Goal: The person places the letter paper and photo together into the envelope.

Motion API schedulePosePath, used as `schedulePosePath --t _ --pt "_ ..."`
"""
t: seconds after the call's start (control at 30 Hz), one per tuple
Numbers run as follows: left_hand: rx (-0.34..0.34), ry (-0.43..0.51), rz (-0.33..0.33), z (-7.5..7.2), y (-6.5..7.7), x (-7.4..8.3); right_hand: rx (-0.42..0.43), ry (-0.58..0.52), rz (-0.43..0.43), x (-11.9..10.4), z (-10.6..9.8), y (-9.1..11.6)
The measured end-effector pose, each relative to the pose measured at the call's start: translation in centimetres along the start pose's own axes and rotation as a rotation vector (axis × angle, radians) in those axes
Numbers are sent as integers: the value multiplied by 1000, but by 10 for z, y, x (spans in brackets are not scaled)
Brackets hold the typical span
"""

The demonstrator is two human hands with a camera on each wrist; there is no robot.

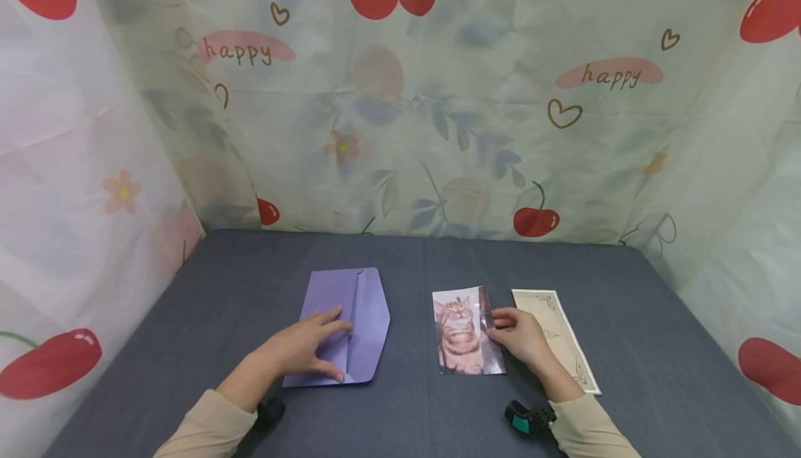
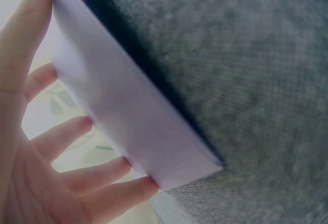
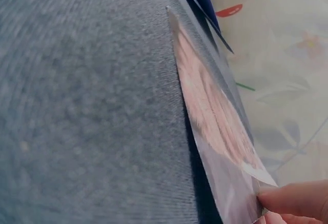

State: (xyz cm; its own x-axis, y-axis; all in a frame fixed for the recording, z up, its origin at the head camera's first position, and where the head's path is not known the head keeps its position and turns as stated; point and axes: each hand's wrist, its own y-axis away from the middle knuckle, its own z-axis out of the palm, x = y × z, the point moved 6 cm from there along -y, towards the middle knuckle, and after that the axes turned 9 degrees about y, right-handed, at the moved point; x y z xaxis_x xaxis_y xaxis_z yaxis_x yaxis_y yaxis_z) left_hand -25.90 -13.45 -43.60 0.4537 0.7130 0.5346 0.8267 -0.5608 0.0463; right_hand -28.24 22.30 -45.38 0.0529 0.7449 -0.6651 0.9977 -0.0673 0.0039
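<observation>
A purple envelope lies on the dark table with its pointed flap folded out to the right. My left hand rests over it, fingers spread and fairly straight, fingertips and thumb touching the paper; the left wrist view shows fingertips at the envelope's edge. Right of the envelope is a glossy photo of an orange cat. With thumb and fingers my right hand pinches the photo's right edge. In the right wrist view the photo is tilted, that edge raised from the cloth.
A cream card with ornate dark corner patterns lies to the right, partly under my right forearm. The table has a dark grey cloth. A cherry-printed curtain surrounds the back and sides.
</observation>
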Motion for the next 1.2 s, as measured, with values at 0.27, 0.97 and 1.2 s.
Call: schedulePosePath --t 0.27,0.97,1.2 --pt "6 -6 6 1 0 -1 -58 -100 34 4 1 1" --pt "3 -13 4 2 -1 -2 -48 -175 39 -3 -5 -3" --pt "-2 -11 -2 1 -1 -2 -48 -183 36 -7 -6 -4"
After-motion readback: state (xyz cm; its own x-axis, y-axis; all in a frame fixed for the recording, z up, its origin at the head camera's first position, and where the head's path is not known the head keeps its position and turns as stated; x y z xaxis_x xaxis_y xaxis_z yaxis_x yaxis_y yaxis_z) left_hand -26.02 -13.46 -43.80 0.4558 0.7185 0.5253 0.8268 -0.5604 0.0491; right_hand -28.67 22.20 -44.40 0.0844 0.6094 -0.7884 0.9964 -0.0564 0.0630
